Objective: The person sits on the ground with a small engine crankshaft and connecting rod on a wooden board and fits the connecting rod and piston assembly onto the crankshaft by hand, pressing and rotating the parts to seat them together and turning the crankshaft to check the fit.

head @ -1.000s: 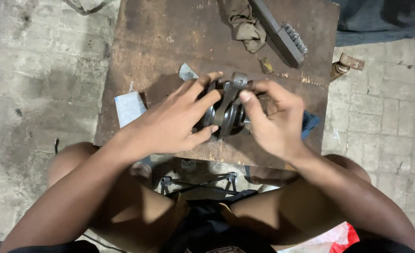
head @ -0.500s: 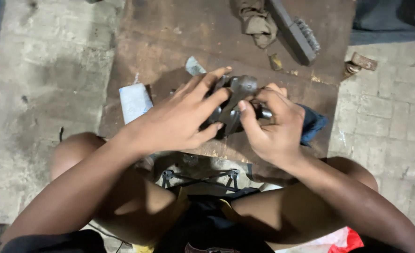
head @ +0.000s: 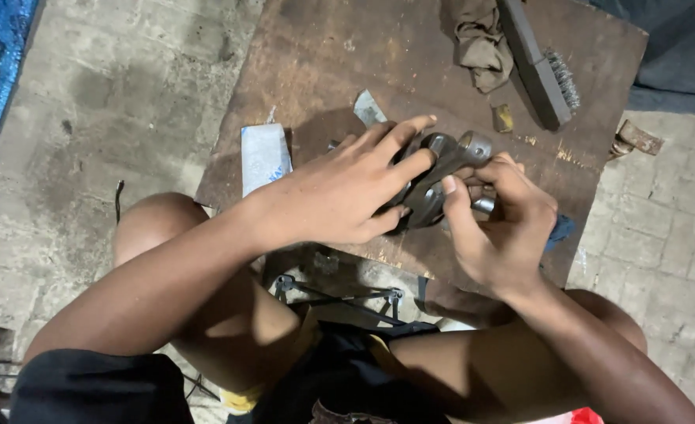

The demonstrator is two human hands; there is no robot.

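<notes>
The crank (head: 435, 177), a dark metal part with a rod, sits near the front edge of the rusty tabletop (head: 324, 63), toward its right side, held between both my hands. My left hand (head: 340, 192) lies over it with fingers spread and pressed on its left face; my right hand (head: 501, 228) has its fingers clamped on the rod end. A wire brush (head: 540, 63) and rag (head: 481, 43) lie at the far edge, a white packet (head: 263, 157) at the left edge.
</notes>
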